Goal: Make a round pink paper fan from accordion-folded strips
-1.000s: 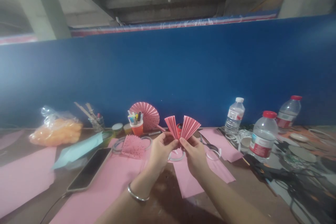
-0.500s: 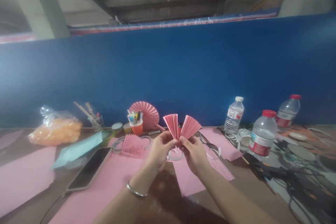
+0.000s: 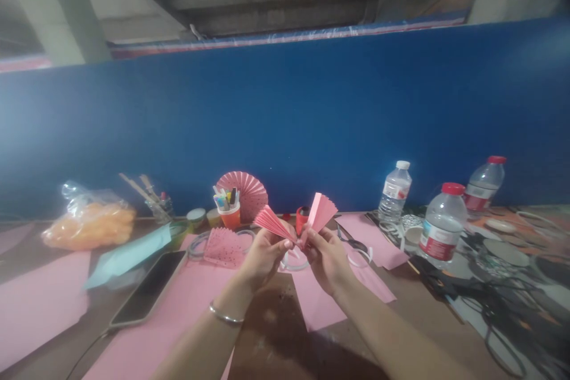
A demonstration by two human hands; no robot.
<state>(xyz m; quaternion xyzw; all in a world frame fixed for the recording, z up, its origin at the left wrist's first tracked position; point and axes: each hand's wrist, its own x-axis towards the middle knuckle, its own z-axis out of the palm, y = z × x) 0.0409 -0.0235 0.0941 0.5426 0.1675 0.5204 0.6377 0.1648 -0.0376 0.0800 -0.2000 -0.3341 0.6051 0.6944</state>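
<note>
Head view: pleated pink paper (image 3: 321, 212), one, folds made, two wings fanned but unjoined, pinched at their meeting point by my left hand (image 3: 266, 254) and right hand (image 3: 328, 258), above the worktop (image 3: 267, 338).

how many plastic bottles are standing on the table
3: a white-capped bottle near the blue wall; the front red-capped bottle, nearer and further right; and the rear red-capped bottle, rightmost. Others may be hidden.

We are holding up pleated pink paper (image 3: 322, 212), its folds spreading into two fans, one leaning toward ten o'clock, the other pointing toward one, narrow ends converging.
</note>
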